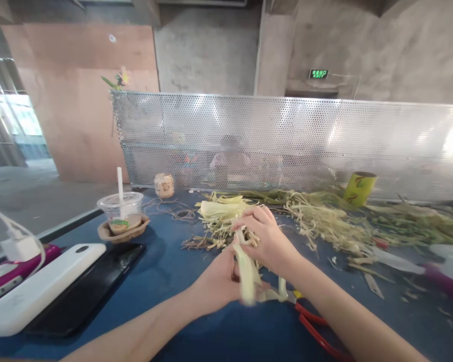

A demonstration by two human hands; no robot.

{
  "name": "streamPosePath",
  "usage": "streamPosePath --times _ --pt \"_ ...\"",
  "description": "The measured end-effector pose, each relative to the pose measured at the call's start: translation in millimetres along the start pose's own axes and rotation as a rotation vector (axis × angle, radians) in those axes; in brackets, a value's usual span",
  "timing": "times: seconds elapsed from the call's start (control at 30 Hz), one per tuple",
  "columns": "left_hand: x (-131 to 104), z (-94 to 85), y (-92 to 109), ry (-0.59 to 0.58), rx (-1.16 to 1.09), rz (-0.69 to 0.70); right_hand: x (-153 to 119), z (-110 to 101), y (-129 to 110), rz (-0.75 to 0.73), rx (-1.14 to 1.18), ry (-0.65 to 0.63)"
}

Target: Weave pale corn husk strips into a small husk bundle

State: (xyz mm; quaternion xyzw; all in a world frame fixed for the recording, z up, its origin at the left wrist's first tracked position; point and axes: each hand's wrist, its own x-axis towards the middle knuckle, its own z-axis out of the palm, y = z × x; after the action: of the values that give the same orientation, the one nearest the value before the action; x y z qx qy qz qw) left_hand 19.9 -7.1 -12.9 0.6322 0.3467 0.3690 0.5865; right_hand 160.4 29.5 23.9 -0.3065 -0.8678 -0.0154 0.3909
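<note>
My left hand (224, 281) is closed around a pale green strip of corn husk (247, 274), whose broad free end hangs down and is blurred. Just above it, my right hand (269, 240) pinches the upper part of the same strip, fingers bent. The two hands are close together over the blue table. Behind them lies a bundle of pale husks (224, 207) with knotted, stringy ends. Under my right forearm rests a red-handled tool (313, 329); the arm partly covers it, and I cannot tell if it is scissors or pliers.
At left stand a plastic cup (120, 206) with a straw in a cardboard holder, a white power bank (45, 286), a black phone (86, 291) and a purple power strip (22, 274). Shredded husks (324, 223), a yellow-green tape roll (360, 189) and a perforated metal screen (230, 141) lie beyond.
</note>
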Motion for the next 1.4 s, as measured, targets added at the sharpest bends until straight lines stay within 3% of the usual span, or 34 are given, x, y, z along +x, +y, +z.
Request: streamPosePath --times 0.1,0.2,0.37,0.43,0.6,0.77,0.93,1.0,1.13,1.27,1.4 --pt "0.2 -4.9 -3.3 -0.046 -0.077 -0.03 14.0 -1.8 5.9 0.261 0.076 0.026" --pt "-0.3 -10.5 -3.1 0.0 -0.157 -0.02 16.9 -6.9 16.0 0.562 0.202 -0.09" --pt "-3.3 -18.8 1.2 0.065 -0.164 0.031 3.0 -2.1 20.1 0.623 0.361 -0.423" --pt "-4.5 -20.1 0.8 0.052 -0.139 0.035 -2.5 4.6 15.0 0.628 0.427 -0.49" --pt "-3.6 -20.8 -3.4 0.003 -0.065 0.066 -7.4 13.0 9.8 0.68 0.475 -0.405" --pt "-4.7 -19.1 -2.3 -0.007 -0.014 0.081 -8.9 7.9 14.9 0.632 0.395 -0.107" --pt "-8.7 -12.9 -1.3 -0.048 0.044 0.063 -10.4 15.8 11.2 0.558 0.553 -0.252" --pt "-8.6 -11.9 -2.4 -0.062 0.059 0.054 -11.1 20.7 10.4 0.58 0.59 -0.24" --pt "-5.7 -13.7 -7.8 -0.063 0.031 0.023 -11.7 21.7 9.9 0.622 0.592 -0.104" --pt "-1.4 -15.6 -14.2 -0.038 -0.062 -0.015 -11.8 14.5 9.0 0.642 0.443 0.085" --pt "1.1 -14.3 -14.8 -0.062 -0.125 -0.035 -13.4 11.6 6.9 0.544 0.409 0.153"
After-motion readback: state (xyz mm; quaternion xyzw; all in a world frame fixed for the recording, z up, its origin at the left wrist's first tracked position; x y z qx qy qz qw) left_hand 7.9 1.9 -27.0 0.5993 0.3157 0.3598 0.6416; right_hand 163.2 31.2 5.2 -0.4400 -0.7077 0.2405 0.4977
